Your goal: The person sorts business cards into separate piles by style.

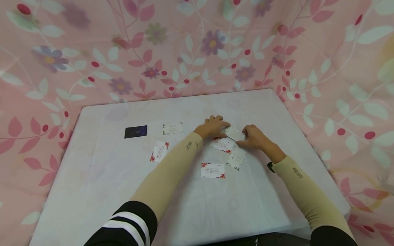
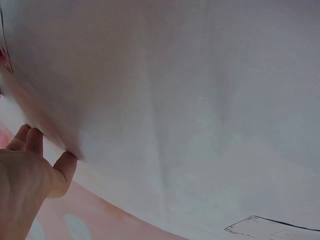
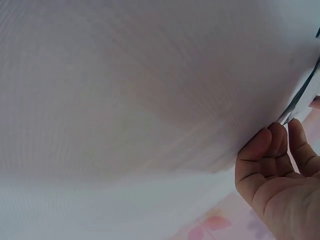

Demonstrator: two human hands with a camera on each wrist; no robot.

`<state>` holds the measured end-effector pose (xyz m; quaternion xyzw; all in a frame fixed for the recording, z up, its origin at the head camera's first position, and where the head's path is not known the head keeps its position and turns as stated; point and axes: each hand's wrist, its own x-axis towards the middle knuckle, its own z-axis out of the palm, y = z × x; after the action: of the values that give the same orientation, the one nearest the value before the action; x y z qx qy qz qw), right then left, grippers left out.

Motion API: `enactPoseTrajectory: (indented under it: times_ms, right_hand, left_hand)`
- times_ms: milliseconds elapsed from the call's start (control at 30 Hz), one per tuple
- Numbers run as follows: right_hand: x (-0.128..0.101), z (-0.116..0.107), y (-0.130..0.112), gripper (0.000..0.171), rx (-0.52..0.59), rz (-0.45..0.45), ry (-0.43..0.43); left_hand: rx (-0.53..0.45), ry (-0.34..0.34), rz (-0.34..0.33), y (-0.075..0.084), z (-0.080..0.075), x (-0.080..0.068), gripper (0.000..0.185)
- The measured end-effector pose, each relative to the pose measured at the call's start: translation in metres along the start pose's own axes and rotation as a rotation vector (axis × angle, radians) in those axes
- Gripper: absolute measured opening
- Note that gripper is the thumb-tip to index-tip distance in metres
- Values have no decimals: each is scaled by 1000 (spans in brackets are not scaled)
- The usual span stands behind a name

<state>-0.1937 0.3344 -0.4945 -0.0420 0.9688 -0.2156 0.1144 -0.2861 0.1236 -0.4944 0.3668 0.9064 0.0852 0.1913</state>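
Note:
On the white table, a white business card with green leaf corners (image 1: pixel 235 133) lies between the two hands. My left hand (image 1: pixel 212 127) is at its left end, index finger and thumb curved around the corner. In the left wrist view, the left hand (image 2: pixel 30 175) is partly cut off and its grip is hidden. My right hand (image 1: pixel 254 137) pinches the card's right end; the right wrist view shows the right hand (image 3: pixel 272 170) with the card edge (image 3: pixel 302 95) between its fingers. Just below lie a red-flowered card (image 1: pixel 222 145) and another leaf-patterned card (image 1: pixel 236 158), partly overlapped.
Nearer the front lies a red-flowered card (image 1: pixel 213 170). To the left are a dark blue card (image 1: pixel 135 132), a leaf-cornered card (image 1: pixel 172 128) and a tilted red-flowered card (image 1: pixel 159 151). A pink floral curtain (image 1: pixel 184 48) surrounds the table (image 1: pixel 107 191).

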Motion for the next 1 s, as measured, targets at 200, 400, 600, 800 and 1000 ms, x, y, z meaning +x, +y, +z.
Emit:
enactPoseTrajectory:
  times_ms: [200, 400, 600, 800, 1000]
  right_hand:
    - [0, 0, 0, 69, 44, 34, -15]
    - [0, 3, 2, 71, 29, 36, 6]
    - [1, 4, 6, 70, 45, 31, 29]
    - [1, 3, 6, 69, 54, 39, 8]
    - [1, 3, 6, 69, 69, 50, 4]
  left_hand:
    - [-16, -4, 6, -1, -2, -1, 63]
    - [-10, -13, -4, -1, 1, 1, 65]
    - [-9, -4, -2, 0, 1, 0, 65]
    - [-2, -4, -4, 0, 1, -1, 64]
    - [6, 11, 9, 1, 2, 0, 65]
